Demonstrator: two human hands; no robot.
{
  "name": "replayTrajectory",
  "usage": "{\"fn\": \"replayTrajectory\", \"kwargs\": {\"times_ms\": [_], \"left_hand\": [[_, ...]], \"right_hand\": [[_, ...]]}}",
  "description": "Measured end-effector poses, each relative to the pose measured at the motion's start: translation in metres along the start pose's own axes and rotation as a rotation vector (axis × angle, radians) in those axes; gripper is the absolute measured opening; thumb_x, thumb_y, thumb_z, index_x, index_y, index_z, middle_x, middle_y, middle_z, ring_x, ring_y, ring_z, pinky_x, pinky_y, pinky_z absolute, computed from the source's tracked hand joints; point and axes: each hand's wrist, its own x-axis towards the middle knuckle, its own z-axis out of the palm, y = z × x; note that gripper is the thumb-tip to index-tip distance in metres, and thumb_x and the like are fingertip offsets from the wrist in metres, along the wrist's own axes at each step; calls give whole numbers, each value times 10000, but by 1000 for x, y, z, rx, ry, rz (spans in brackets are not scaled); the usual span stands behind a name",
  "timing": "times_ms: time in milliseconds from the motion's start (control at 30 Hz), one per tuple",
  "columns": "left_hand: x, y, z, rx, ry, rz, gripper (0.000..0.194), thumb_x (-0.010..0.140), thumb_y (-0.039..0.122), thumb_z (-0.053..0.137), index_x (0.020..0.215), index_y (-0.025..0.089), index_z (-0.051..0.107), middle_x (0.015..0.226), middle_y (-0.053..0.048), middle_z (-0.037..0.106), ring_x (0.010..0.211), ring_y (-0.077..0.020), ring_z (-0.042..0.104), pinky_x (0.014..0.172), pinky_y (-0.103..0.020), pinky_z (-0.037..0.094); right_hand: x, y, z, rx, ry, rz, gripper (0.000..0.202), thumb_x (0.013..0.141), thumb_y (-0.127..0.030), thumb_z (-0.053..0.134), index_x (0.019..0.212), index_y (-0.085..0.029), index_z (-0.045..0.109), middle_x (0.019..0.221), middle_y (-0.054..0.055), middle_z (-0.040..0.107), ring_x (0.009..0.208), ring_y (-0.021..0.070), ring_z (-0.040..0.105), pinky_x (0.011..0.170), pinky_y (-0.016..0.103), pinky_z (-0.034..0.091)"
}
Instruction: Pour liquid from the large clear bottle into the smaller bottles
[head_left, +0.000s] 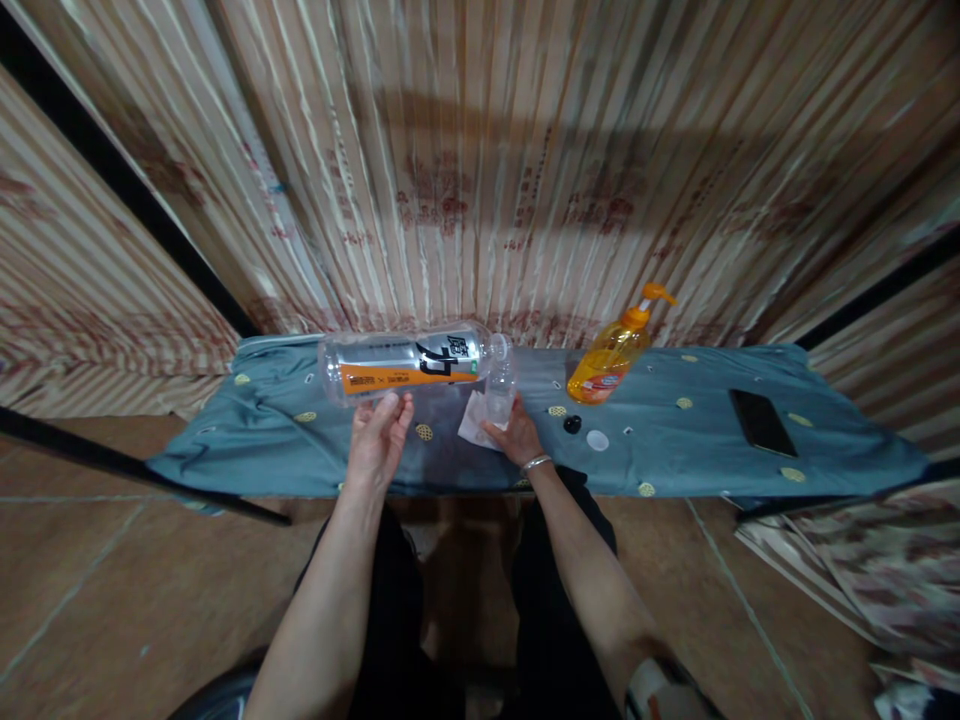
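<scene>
My left hand (380,435) supports a large clear plastic bottle (409,365) from below, fingers curled against its near side. The bottle lies level, its silver and orange label facing me and its neck pointing right. That neck meets the top of a small clear bottle (500,385), which stands roughly upright; whether liquid passes between them I cannot tell. My right hand (517,432) is closed round the lower part of the small bottle. A pale tissue (474,422) lies beneath and beside the small bottle, partly hidden by my right hand.
An orange pump bottle (606,360) stands right of my hands. Nearer lie a black cap (572,424) and a white disc (598,440). A dark phone (762,422) rests farther right on the blue-green cloth (697,450). Black poles (135,170) and a striped curtain (480,180) enclose the table.
</scene>
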Motion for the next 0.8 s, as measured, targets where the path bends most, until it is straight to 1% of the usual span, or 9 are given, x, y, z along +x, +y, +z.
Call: {"fn": "replayTrajectory", "kwargs": {"times_ms": [100,200,267,400,500,633,800], "left_hand": [[0,0,1,1,1,-4,457,434,252,1027,752,196,703,802,20,756,714,-114,722,703,-195,596],[-1,1,1,3,0,-7,458,422,258,1030,743,201,708,805,20,760,716,-114,723,708,-196,599],[-1,1,1,1,-5,-5,453,423,251,1029,741,207,710,812,21,763,718,-113,724,705,-195,600],[-1,1,1,3,-15,-8,440,439,245,1027,748,210,716,816,22,766,724,-111,727,708,-189,601],[-1,1,0,2,-9,-14,452,429,246,1030,749,202,714,793,23,760,721,-109,727,716,-186,600],[-1,1,0,21,-10,-6,428,471,254,1017,742,201,690,806,18,762,731,-118,730,735,-212,604],[-1,1,2,13,-7,-6,473,424,262,1029,730,194,675,794,22,761,715,-114,728,706,-192,595]], "right_hand": [[0,-1,0,-6,1,-1,860,794,-330,804,1511,-211,343,1377,185,676,1208,304,706,1009,440,573],[0,-1,0,-19,3,-1,866,795,-323,803,1516,-195,339,1390,198,665,1221,309,698,1023,444,564],[0,-1,0,-29,-1,2,869,792,-333,805,1514,-177,348,1364,202,678,1199,319,708,1002,432,575],[0,-1,0,-35,0,-4,860,787,-345,800,1509,-185,361,1318,197,701,1156,328,724,948,435,601],[0,-1,-1,-22,2,-10,865,787,-341,794,1511,-188,347,1345,198,688,1183,323,713,973,448,593],[0,-2,-1,6,6,-15,858,786,-319,798,1503,-194,344,1385,200,666,1232,313,691,1027,447,566],[-1,-5,-4,12,-10,-1,853,797,-300,792,1511,-194,337,1392,199,663,1242,309,687,1045,469,555]]}}
